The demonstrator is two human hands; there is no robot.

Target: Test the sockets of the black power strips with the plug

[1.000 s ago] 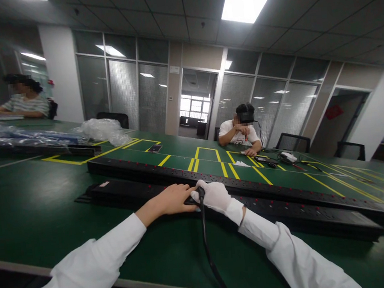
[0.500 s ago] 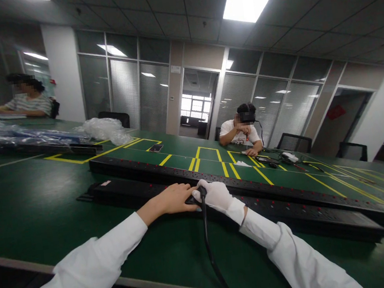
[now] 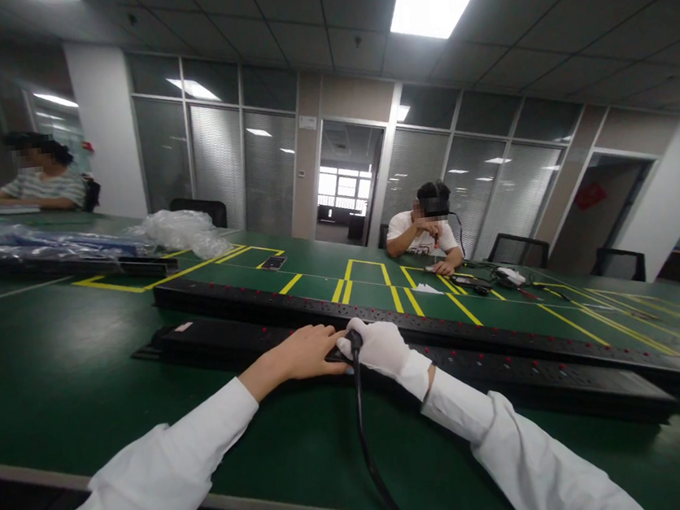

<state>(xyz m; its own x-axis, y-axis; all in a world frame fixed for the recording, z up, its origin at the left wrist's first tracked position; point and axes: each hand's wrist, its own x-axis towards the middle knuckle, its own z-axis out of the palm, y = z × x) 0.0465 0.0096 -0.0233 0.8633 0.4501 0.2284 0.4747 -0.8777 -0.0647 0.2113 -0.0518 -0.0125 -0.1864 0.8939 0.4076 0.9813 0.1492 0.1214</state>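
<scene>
Two long black strips with red dots lie side by side across the green table (image 3: 264, 452): a far strip (image 3: 227, 295) and a near strip (image 3: 203, 344). My left hand (image 3: 308, 352), bare, rests on the near strip, its fingers wrapped over the edge. In a white glove, my right hand (image 3: 383, 350) is closed round the black plug of a cable (image 3: 368, 448) at the near strip, touching the left fingertips. The cable hangs down toward me over the table's front edge. The contact between plug and strip is hidden by the hands.
Clear plastic wrap (image 3: 181, 230) and wrapped long parts (image 3: 49, 239) lie at the left. A small dark device (image 3: 274, 262) sits beyond the strips. A person (image 3: 423, 233) sits across the table near cables (image 3: 508, 275); another person (image 3: 45, 178) sits far left.
The view has shifted very slightly. Both hands keep their places on the near strip, and the right hand still holds the plug.
</scene>
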